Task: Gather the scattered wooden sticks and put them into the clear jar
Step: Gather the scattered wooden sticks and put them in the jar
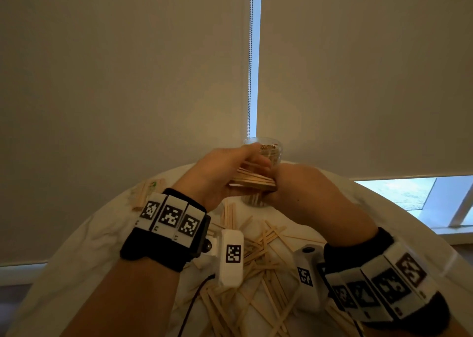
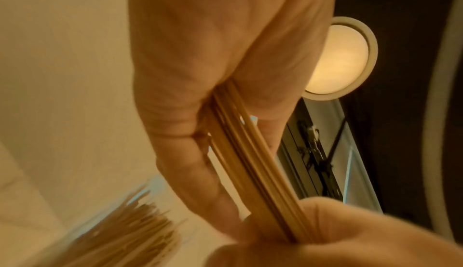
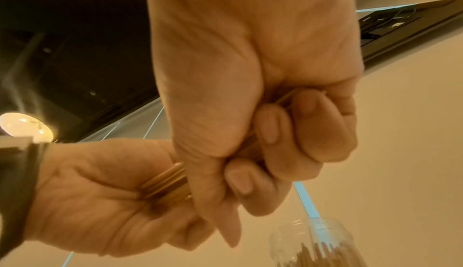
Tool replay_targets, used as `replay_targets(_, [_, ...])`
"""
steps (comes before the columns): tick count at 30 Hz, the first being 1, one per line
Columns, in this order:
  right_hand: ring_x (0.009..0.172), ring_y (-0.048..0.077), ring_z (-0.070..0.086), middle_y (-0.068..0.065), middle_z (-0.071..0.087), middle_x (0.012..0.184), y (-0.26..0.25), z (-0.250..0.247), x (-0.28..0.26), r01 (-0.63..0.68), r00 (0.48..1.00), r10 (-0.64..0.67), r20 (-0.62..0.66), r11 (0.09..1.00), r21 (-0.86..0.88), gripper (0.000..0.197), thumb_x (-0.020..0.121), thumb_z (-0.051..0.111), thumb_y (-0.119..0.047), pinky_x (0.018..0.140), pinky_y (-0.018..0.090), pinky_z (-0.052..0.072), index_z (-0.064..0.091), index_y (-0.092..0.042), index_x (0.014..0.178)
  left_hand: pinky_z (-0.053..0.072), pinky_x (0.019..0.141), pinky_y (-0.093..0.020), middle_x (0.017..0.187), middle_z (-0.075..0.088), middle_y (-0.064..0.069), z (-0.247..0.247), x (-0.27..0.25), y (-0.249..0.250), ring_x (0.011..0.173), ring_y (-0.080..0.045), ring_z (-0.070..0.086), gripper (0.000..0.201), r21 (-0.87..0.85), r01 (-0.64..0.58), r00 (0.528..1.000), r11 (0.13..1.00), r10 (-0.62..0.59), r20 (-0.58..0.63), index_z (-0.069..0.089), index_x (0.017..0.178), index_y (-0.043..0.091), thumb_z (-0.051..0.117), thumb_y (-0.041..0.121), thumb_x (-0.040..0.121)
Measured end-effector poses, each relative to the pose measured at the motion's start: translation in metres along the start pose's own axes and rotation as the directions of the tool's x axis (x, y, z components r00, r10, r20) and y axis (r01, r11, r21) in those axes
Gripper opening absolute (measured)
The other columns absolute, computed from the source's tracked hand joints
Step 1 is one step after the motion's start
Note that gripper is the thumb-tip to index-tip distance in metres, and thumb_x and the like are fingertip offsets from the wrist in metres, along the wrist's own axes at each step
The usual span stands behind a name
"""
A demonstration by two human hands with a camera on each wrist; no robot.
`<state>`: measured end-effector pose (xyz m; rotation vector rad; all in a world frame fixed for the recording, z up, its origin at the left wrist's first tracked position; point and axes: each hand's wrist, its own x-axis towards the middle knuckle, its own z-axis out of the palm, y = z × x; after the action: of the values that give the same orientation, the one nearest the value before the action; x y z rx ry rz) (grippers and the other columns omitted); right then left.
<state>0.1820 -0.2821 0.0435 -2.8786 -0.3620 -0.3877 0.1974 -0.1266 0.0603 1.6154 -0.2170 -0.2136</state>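
Nearest to us, in front of the clear jar [image 1: 263,157] and under our wrists, loose sticks [image 1: 258,272] lie criss-crossed on the white table [image 1: 84,254], pointing every way. A smaller pile of sticks [image 1: 143,190] sits off to the jar's left, near the table's edge.

Above that scatter and just in front of the jar, both hands share one bundle of sticks [image 1: 253,179]. Our left hand [image 1: 220,175] curls its fingers round the bundle's left end, the stick tips resting against the palm in the right wrist view. Our right hand [image 1: 304,196] is closed in a fist round the right end.

The bundle's long axis runs roughly left to right, across the front of the jar and about level with its middle, so it lies crosswise to the jar's upright axis. The jar stands just behind the hands, mouth up and already well stocked with upright sticks [image 3: 318,255]. The left hand overlaps the rim in the head view; whether it touches we cannot tell.

We judge the next move turns on this: the bundle must be swung upright and lifted over the rim before dropping in.
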Motion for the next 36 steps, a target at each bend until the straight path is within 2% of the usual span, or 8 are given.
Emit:
replay_targets(4, [0.072, 0.017, 0.057, -0.001, 0.063, 0.083, 0.006, 0.002, 0.003, -0.026, 0.997, 0.026, 0.078, 1.000, 0.005, 0.016, 0.086, 0.062, -0.041, 0.058, 0.026, 0.039, 0.063, -0.027, 0.094, 0.038, 0.043, -0.019, 0.063, 0.066, 0.006, 0.004, 0.003, -0.009, 0.050, -0.007, 0.053, 0.026, 0.320, -0.091, 0.995, 0.943, 0.100, -0.012, 0.076, 0.083, 0.019, 0.073, 0.045, 0.084])
replay_targets(7, [0.076, 0.016, 0.060, -0.002, 0.066, 0.086, 0.005, -0.002, 0.003, -0.007, 0.996, -0.001, 0.094, 0.996, 0.087, 0.018, 0.085, 0.068, -0.035, 0.062, 0.026, 0.043, 0.068, -0.026, 0.100, 0.035, 0.042, -0.019, 0.051, 0.057, 0.004, -0.001, 0.007, -0.012, 0.046, -0.008, 0.048, 0.030, 0.325, -0.124, 0.988, 0.937, 0.147, -0.046, 0.069, 0.065, 0.017, 0.079, 0.042, 0.079])
replay_targets(11, [0.081, 0.018, 0.062, -0.005, 0.066, 0.088, 0.005, -0.005, 0.002, 0.054, 0.993, -0.044, -0.109, 0.994, 0.093, 0.020, 0.082, 0.071, -0.037, 0.070, 0.033, 0.051, 0.064, -0.030, 0.100, 0.039, 0.044, -0.019, 0.048, 0.053, 0.001, -0.012, 0.011, -0.011, 0.045, -0.009, 0.048, 0.035, 0.259, -0.164, 0.963, 0.952, 0.212, -0.168, 0.067, 0.067, 0.008, 0.080, 0.038, 0.079])
replay_targets(19, [0.072, 0.020, 0.061, -0.002, 0.065, 0.083, -0.002, -0.004, -0.002, -0.009, 0.952, -0.025, -0.306, 0.994, -0.112, 0.022, 0.092, 0.054, -0.042, 0.064, 0.032, 0.052, 0.067, -0.026, 0.100, 0.046, 0.047, -0.022, 0.063, 0.066, -0.006, -0.002, 0.012, -0.009, 0.049, -0.012, 0.056, 0.042, 0.186, -0.189, 0.947, 0.964, 0.229, -0.225, 0.074, 0.081, 0.003, 0.070, 0.043, 0.088])
replay_targets(23, [0.065, 0.021, 0.057, -0.004, 0.055, 0.067, 0.005, -0.007, -0.004, -0.137, 0.964, 0.103, -0.246, 0.982, -0.127, 0.026, 0.088, 0.056, -0.045, 0.059, 0.030, 0.047, 0.070, -0.022, 0.090, 0.055, 0.070, -0.029, 0.086, 0.078, -0.004, 0.003, 0.009, 0.000, 0.079, -0.018, 0.074, 0.050, 0.102, -0.133, 0.968, 0.986, 0.151, -0.201, 0.076, 0.093, 0.012, 0.056, 0.058, 0.092])
replay_targets(27, [0.067, 0.022, 0.058, -0.004, 0.048, 0.063, 0.005, -0.003, -0.004, -0.150, 0.979, 0.134, -0.151, 0.984, -0.095, 0.018, 0.088, 0.056, -0.032, 0.062, 0.031, 0.049, 0.068, -0.019, 0.087, 0.056, 0.072, -0.032, 0.091, 0.078, -0.005, 0.003, 0.005, 0.005, 0.088, -0.022, 0.075, 0.053, -0.005, -0.155, 0.964, 0.988, 0.151, -0.218, 0.073, 0.104, 0.014, 0.050, 0.061, 0.094])
replay_targets(31, [0.074, 0.023, 0.062, -0.001, 0.057, 0.075, 0.003, 0.000, -0.003, -0.124, 0.984, 0.109, -0.140, 0.987, -0.103, 0.016, 0.087, 0.060, -0.033, 0.067, 0.032, 0.053, 0.068, -0.021, 0.095, 0.059, 0.062, -0.031, 0.085, 0.077, -0.009, 0.014, 0.003, -0.002, 0.077, -0.023, 0.076, 0.049, 0.074, -0.131, 0.978, 0.989, 0.141, -0.152, 0.075, 0.095, 0.008, 0.058, 0.054, 0.093])
replay_targets(36, [0.071, 0.020, 0.061, -0.003, 0.062, 0.075, 0.005, -0.004, 0.000, -0.087, 0.992, 0.082, -0.095, 0.995, -0.050, 0.024, 0.085, 0.061, -0.045, 0.068, 0.034, 0.055, 0.070, -0.024, 0.094, 0.042, 0.043, -0.022, 0.072, 0.075, -0.012, 0.009, 0.005, -0.010, 0.042, -0.015, 0.056, 0.048, 0.313, -0.139, 0.962, 0.940, 0.204, -0.184, 0.074, 0.081, 0.009, 0.058, 0.053, 0.093])
